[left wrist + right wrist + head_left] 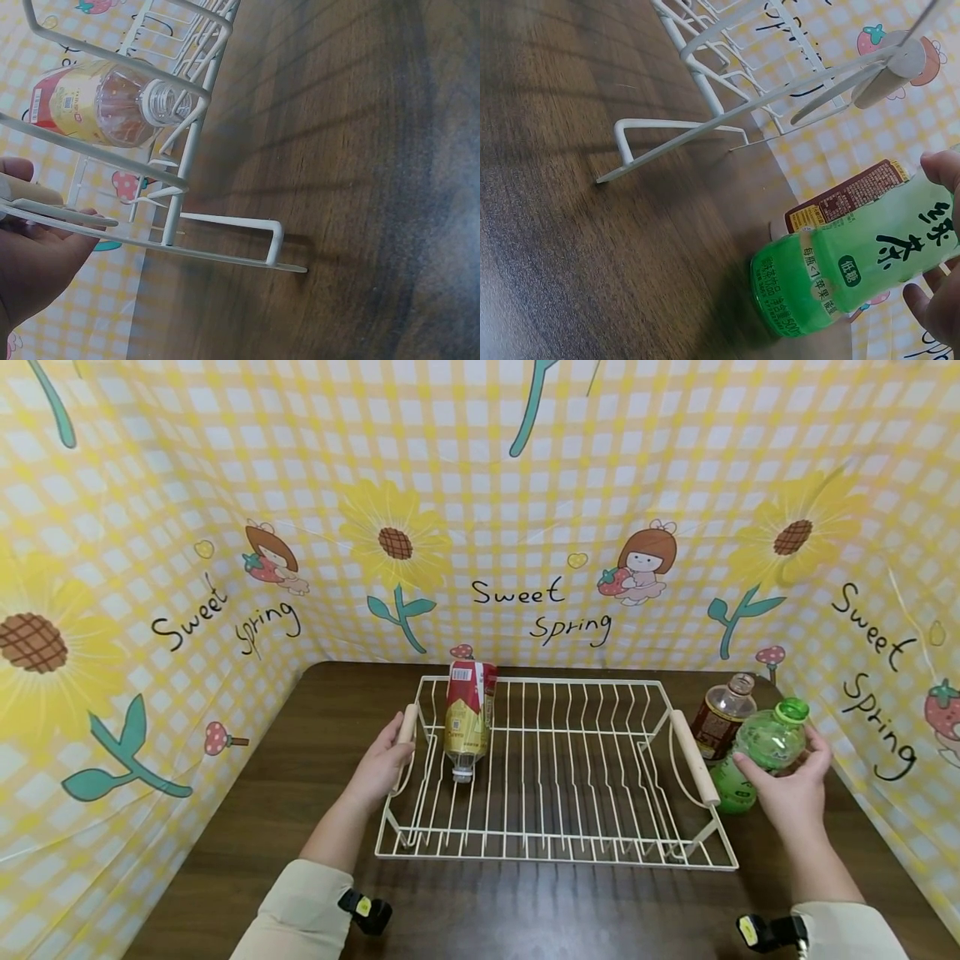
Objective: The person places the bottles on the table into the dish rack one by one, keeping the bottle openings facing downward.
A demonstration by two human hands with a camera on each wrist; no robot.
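My left hand grips the wooden handle on the left side of a cream wire dish rack. In the rack's left part lies a plastic bottle with a red and gold label, its neck toward me. At the right, my right hand holds a green tea bottle, thumb on one side and fingers round the other. The green bottle stands tilted beside the rack's right handle. Close behind it is a clear bottle with a dark brown label.
The rack rests on a dark wooden table. A yellow checked cloth printed with sunflowers hangs round the back and both sides. Thin wire dividers run across the rack.
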